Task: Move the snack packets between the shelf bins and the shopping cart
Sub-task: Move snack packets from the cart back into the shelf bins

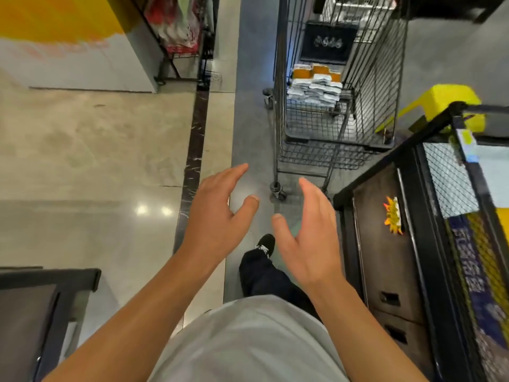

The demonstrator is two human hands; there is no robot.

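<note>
Many packets (316, 88) lie stacked in the cart (341, 106), white ones in front and orange ones behind.
Both hands are empty and well apart from the cart: left hand (217, 213) and right hand (309, 230) are held out over the floor (96, 147), fingers straight, palms facing each other, beside the shelf (385, 244).

arms: bare to the frame edge, no sleeves seen | left hand (217, 216): no rings or watch seen | right hand (308, 232): likewise unadorned | shirt (248, 343): light grey, plain | trousers (264, 274): dark, loose | shoe (266, 244): black, white laces
</note>
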